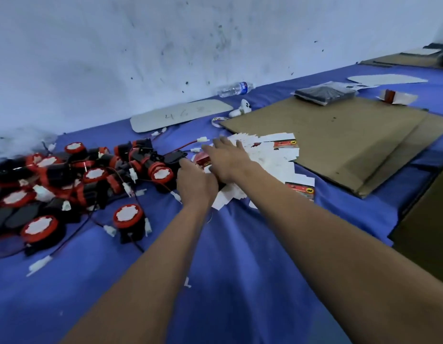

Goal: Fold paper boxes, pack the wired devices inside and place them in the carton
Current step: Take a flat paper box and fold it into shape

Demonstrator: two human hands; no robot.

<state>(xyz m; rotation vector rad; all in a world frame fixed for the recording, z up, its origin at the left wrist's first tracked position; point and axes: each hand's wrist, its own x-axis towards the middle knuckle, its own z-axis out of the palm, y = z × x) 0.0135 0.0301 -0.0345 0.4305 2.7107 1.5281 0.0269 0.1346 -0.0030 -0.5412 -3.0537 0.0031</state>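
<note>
While the left hand [194,181] grips one device [174,158], right fingers [216,142] spread over flat boxes [267,155]

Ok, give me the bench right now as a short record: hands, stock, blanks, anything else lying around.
left hand: curled round a dark thing at the edge of the device pile; what it is cannot be told
right hand: fingers straight, laid flat on the flat box blanks
wired devices: loose red-and-black heap on the left, wires tangled
cardboard sheets: flat, right of the blanks
water bottle: on its side by the wall
table cover: blue cloth
</note>
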